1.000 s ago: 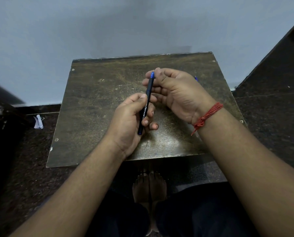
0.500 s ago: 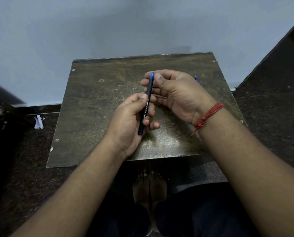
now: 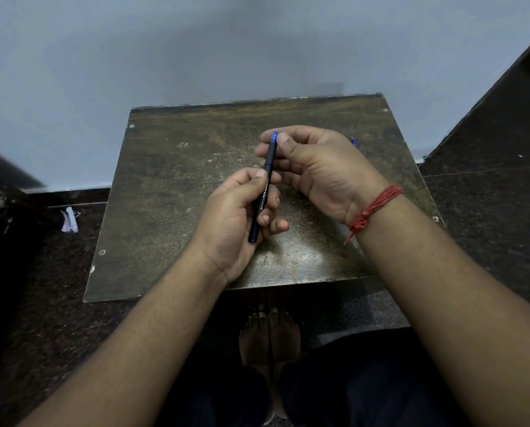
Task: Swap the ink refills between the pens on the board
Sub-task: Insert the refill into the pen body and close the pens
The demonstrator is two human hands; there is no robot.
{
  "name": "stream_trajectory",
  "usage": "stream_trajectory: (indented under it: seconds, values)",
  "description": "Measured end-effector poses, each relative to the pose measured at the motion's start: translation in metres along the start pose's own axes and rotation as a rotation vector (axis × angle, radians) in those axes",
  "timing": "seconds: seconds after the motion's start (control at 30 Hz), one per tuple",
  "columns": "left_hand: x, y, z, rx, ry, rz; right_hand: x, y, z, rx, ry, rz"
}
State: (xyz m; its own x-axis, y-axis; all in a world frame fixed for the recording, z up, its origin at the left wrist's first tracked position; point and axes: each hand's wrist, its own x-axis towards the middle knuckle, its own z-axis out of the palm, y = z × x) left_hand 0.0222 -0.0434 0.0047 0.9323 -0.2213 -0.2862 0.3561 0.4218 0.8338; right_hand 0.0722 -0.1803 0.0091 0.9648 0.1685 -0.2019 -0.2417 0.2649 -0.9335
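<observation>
A: Where is the pen sitting at this moment?

B: The left hand [image 3: 236, 217] is gripping the dark pen [image 3: 263, 192] around its lower barrel, fingers curled shut on it, and is holding it above the middle of the board [image 3: 171, 192], clear of the surface. The blue tip end is pointing up and away from the person.

A: And the other hand?

B: The right hand [image 3: 316, 167] is pinching the top of that same pen, thumb and forefinger closing on the section just under the blue tip. I am reading that as working the tip section, either unscrewing or tightening; which of the 2 I cannot tell.

A: Is a second pen showing?

B: Only a small blue sliver [image 3: 354, 142] is peeking out past the right hand's knuckles, near the board's far right side. It may be a pen or a refill; it is too hidden to say.

A: So how far along is the swap?

B: No loose refill is lying in plain view, and only 1 pen is being handled. I am judging the swap unfinished, but I cannot say whether this barrel is holding its own refill or the other one.
</observation>
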Motion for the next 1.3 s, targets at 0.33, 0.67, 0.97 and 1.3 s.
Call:
stream_trajectory:
  seconds: [0.33, 0.67, 0.97, 1.3]
  values:
    - [0.001, -0.001, -0.001, -0.010, 0.004, -0.003, -0.002, 0.000, 0.002, 0.009, 0.018, -0.002]
    - [0.000, -0.004, 0.002, 0.005, 0.065, 0.074, -0.002, 0.000, 0.007, -0.073, 0.012, -0.041]
    - [0.003, -0.010, 0.001, 0.298, 0.152, 0.309, 0.000, 0.000, 0.015, -0.086, 0.106, -0.037]
    - [0.007, -0.012, -0.005, 0.420, 0.221, 0.340, -0.002, -0.003, 0.011, -0.303, 0.158, -0.137]
